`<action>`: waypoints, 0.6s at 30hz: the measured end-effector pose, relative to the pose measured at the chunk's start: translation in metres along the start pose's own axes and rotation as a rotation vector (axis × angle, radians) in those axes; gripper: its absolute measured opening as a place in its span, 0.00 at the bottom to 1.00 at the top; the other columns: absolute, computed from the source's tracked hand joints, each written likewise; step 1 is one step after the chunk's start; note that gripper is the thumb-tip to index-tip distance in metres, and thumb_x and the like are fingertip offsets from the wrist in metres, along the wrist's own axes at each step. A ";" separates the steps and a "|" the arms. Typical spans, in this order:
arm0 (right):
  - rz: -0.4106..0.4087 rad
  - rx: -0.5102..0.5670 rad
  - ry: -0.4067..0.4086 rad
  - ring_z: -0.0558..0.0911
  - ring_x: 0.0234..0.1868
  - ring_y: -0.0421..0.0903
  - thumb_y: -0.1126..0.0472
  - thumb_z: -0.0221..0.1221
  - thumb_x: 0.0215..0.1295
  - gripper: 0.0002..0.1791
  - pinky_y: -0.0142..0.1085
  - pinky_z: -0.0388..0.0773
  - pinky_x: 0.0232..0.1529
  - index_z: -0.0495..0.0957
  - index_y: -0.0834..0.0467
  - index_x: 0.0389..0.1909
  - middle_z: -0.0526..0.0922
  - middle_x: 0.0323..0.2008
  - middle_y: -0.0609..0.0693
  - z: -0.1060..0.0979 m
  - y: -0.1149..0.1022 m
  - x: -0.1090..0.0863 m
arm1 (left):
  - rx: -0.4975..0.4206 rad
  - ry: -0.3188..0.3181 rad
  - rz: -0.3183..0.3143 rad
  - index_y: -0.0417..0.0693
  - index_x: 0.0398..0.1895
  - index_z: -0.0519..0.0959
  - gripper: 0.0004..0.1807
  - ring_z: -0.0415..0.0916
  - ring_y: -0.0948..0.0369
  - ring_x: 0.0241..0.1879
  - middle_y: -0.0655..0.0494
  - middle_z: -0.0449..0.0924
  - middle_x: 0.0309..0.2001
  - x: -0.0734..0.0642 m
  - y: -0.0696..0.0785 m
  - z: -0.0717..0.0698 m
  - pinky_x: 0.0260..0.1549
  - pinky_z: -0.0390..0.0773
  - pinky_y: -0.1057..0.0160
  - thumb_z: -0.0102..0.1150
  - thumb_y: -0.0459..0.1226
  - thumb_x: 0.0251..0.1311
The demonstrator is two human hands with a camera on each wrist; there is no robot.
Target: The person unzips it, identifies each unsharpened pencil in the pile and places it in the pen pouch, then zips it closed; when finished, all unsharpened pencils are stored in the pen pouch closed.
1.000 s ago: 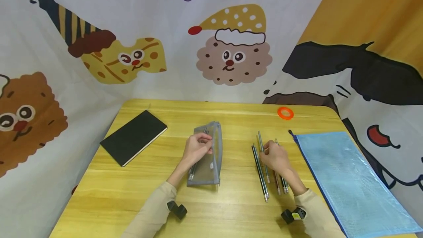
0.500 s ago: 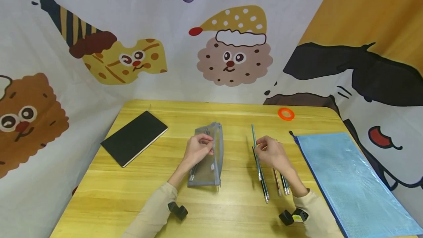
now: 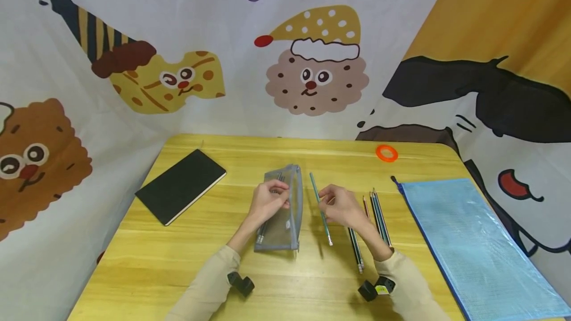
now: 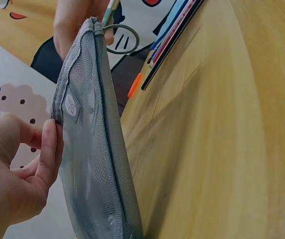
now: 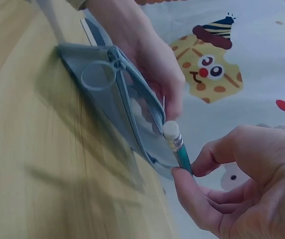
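Observation:
My left hand (image 3: pixel 269 201) pinches the upper edge of a grey mesh zip pouch (image 3: pixel 278 234), whose mouth gapes toward the right. Through the mesh, pencils (image 3: pixel 260 232) show inside it. Between thumb and fingers of my right hand (image 3: pixel 341 207) is a teal pencil (image 3: pixel 314 182) with a white eraser (image 5: pixel 171 130) at its near end, held just right of the pouch and apart from it. In the left wrist view the pouch (image 4: pixel 87 164) stands on its side, a ring at its zip end. Several more pencils (image 3: pixel 380 219) lie on the table beyond my right hand.
At the left of the wooden table (image 3: pixel 178 271) lies a black notebook (image 3: pixel 180 187). A large blue mesh zip bag (image 3: pixel 477 241) covers the right side. Near the back edge is an orange ring (image 3: pixel 386 153). A printed curtain (image 3: pixel 232 113) hangs behind.
My right hand has lifted the teal pencil from among the others and carried it left toward the pouch. The left hand and pouch have stayed nearly still.

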State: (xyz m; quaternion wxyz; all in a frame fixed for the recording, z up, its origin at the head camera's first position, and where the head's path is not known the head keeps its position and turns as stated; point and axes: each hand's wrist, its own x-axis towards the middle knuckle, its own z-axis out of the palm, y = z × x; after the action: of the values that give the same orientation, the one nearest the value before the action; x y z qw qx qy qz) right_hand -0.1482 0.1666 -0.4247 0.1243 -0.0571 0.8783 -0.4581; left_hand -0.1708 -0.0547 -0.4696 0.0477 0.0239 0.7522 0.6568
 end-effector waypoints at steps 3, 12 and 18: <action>-0.003 0.027 -0.029 0.84 0.26 0.45 0.67 0.56 0.62 0.16 0.43 0.91 0.31 0.77 0.67 0.50 0.81 0.37 0.58 0.006 -0.004 0.004 | 0.008 0.003 -0.011 0.33 0.45 0.82 0.11 0.82 0.64 0.21 0.37 0.85 0.39 0.000 0.000 0.002 0.29 0.91 0.61 0.61 0.27 0.60; -0.032 0.026 -0.085 0.85 0.24 0.45 0.67 0.57 0.62 0.17 0.45 0.91 0.31 0.76 0.69 0.51 0.83 0.36 0.58 0.021 -0.011 0.015 | -0.008 -0.064 0.003 0.24 0.45 0.79 0.11 0.82 0.64 0.22 0.29 0.83 0.40 -0.014 0.026 -0.001 0.39 0.89 0.42 0.57 0.23 0.60; -0.048 -0.009 -0.046 0.86 0.24 0.45 0.69 0.58 0.61 0.16 0.43 0.91 0.31 0.76 0.70 0.50 0.83 0.35 0.57 0.030 -0.018 0.019 | -0.007 -0.087 0.027 0.24 0.45 0.79 0.12 0.83 0.63 0.23 0.30 0.83 0.39 -0.022 0.038 -0.002 0.35 0.92 0.50 0.56 0.24 0.59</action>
State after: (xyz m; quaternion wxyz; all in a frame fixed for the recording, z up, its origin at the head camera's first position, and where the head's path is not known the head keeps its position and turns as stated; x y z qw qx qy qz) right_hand -0.1583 0.1280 -0.4294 0.1334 -0.0892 0.8756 -0.4555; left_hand -0.1498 -0.0534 -0.4311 0.0715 0.0622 0.7467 0.6584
